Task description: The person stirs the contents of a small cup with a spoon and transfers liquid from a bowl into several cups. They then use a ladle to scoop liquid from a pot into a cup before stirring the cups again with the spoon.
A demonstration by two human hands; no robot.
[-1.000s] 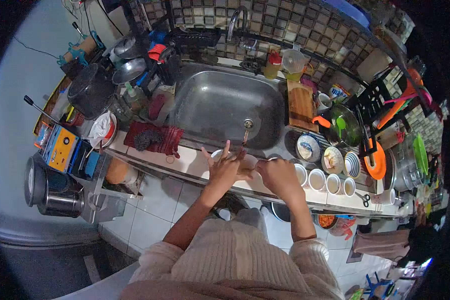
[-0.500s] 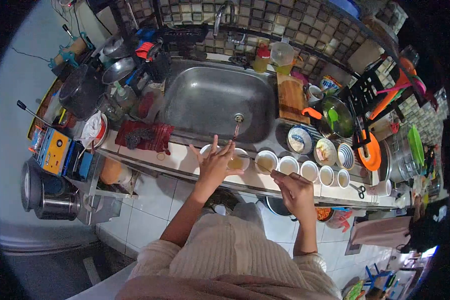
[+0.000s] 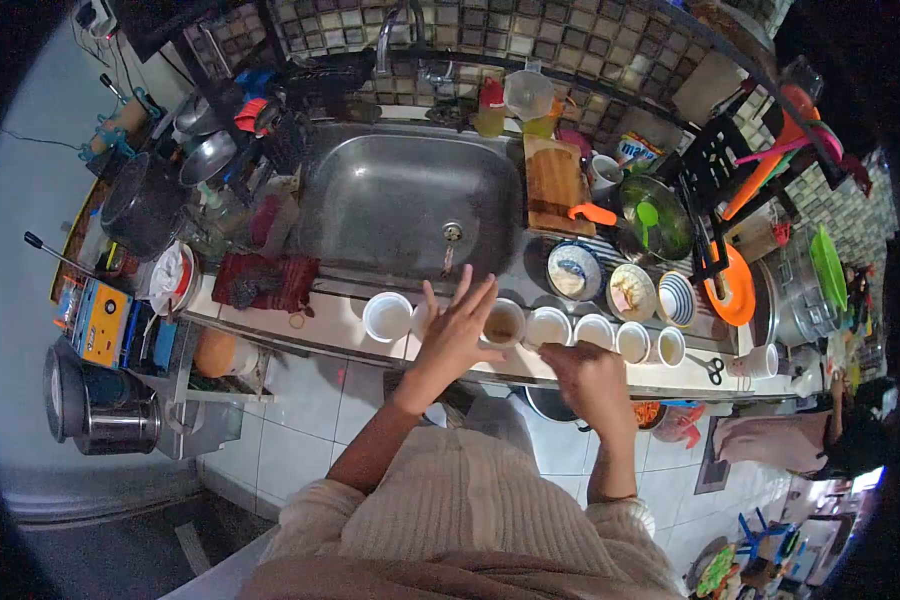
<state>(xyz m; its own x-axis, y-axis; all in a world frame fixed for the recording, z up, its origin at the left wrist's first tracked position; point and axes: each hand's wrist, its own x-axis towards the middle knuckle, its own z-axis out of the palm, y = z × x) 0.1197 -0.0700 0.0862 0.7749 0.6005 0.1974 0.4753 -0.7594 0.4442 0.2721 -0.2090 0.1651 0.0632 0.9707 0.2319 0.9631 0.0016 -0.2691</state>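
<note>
A row of white cups runs along the front counter edge, several with pale liquid inside. My left hand is spread over the row, thumb and fingers around a cup with brownish liquid at its bottom; no firm grip shows. Behind that hand another cup is partly hidden, and the leftmost cup stands free. My right hand is closed just in front of a cup and the cup to its right. The thin-handled spoon it held earlier is hidden or too blurred to see.
Behind the cups lies a steel sink. Patterned bowls, a pan and a cutting board stand to the right, scissors at the front right. A dark red cloth lies left.
My left hand has moved right from the second cup to the third. My right hand has turned and closed more, and the spoon's handle no longer shows. The view has shifted slightly.
</note>
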